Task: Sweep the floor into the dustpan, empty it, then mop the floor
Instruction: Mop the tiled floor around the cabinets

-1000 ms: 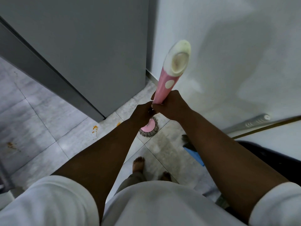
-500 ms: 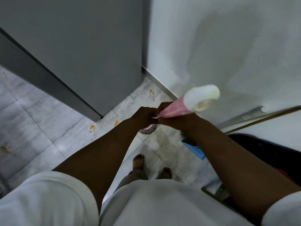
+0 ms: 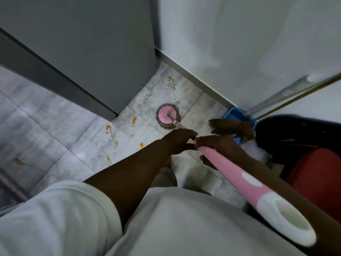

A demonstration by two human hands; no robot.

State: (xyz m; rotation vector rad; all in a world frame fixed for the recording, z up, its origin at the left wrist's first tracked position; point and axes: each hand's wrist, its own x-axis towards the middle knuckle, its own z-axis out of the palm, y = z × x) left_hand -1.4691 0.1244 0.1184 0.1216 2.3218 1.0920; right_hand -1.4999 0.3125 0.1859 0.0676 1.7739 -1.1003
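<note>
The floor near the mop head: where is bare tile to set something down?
Bare grey tile lies left, along the grey cabinet. Orange stains ring the mop head; the blue dustpan crowds the right.

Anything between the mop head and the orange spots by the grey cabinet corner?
Nothing visible. The mop head sits flat on bare tile, with the nearest orange spots just to its left, apart from it.
</note>
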